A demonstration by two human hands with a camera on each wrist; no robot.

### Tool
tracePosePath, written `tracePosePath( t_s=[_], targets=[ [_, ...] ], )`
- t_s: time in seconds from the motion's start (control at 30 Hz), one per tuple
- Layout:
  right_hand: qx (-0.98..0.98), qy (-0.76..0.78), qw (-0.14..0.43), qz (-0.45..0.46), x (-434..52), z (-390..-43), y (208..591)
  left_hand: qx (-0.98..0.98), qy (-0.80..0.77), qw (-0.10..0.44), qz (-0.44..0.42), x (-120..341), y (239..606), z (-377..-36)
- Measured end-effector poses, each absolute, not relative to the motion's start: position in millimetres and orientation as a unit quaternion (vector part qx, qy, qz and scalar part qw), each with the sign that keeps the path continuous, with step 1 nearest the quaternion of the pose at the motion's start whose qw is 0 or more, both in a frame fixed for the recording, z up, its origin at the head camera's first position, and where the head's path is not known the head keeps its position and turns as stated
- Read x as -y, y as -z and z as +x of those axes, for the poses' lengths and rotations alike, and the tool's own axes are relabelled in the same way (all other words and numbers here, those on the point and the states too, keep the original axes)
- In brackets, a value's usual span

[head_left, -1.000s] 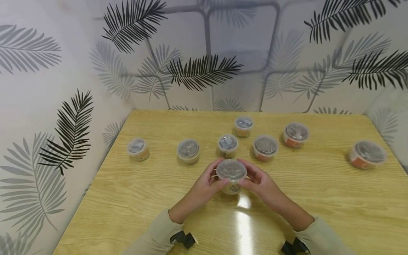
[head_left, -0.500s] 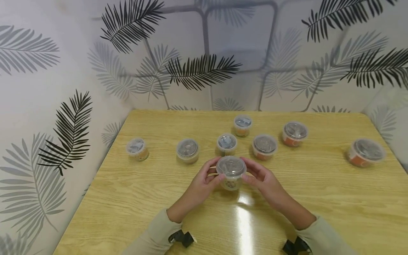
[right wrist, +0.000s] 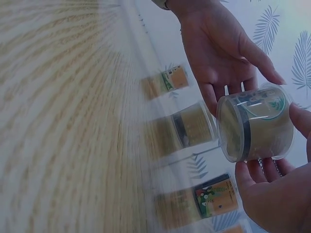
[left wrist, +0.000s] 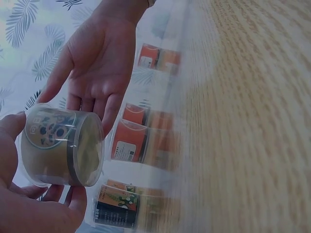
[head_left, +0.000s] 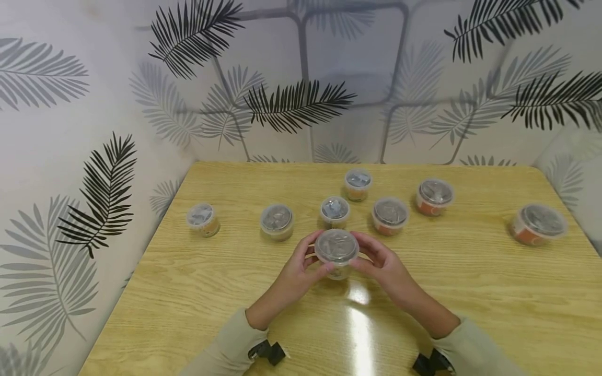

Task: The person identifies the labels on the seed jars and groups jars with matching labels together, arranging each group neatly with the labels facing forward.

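Both hands grip a round clear plastic tub (head_left: 336, 246) with a see-through lid, one from each side. My left hand (head_left: 300, 269) has its thumb on the near side and its fingers curled behind. The right hand (head_left: 386, 267) mirrors it from the other side. In the left wrist view the tub (left wrist: 51, 145) shows a printed round label and a dark band, and its base is raised off the wood. The right wrist view shows the same tub (right wrist: 257, 124) between the palms. Just beyond it stands a smaller lidded tub (head_left: 335, 209).
Similar tubs stand on the wooden table (head_left: 188, 292): a small one (head_left: 203, 219) at left, a pale one (head_left: 277, 222), one at the back (head_left: 358, 184), and orange-labelled ones (head_left: 390, 215), (head_left: 435, 196) and a tub (head_left: 538, 223) far right. A leaf-patterned wall (head_left: 282, 141) borders the table.
The held tub has risen a little and shifted slightly left, both hands moving with it. Its lid now tips more towards the head camera. The other tubs stay put.
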State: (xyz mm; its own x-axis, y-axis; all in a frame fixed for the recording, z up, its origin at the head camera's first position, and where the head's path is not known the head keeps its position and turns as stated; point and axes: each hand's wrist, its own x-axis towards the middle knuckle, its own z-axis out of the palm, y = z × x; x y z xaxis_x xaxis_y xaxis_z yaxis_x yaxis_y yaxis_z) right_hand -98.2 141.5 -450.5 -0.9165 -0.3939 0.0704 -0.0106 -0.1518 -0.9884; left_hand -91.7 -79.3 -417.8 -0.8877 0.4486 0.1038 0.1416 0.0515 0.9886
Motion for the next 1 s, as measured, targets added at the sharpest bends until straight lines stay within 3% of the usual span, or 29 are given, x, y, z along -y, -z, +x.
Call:
tracePosePath(
  t_s=[0.3,0.77,1.0],
  targets=[
    [-0.630,0.749,0.104,-0.176,-128.2,-100.9,448.9,-0.743,-0.639,0.073,0.184,85.4,445.4,-100.1],
    [-0.628,0.743,0.119,-0.198,-104.3,-110.8,437.8,-0.738,-0.654,0.074,0.146,112.7,406.1,-87.0],
    [-0.672,0.706,0.094,-0.203,-94.8,-121.7,437.0,-0.731,-0.664,0.044,0.152,141.7,415.4,-87.3]
  ],
)
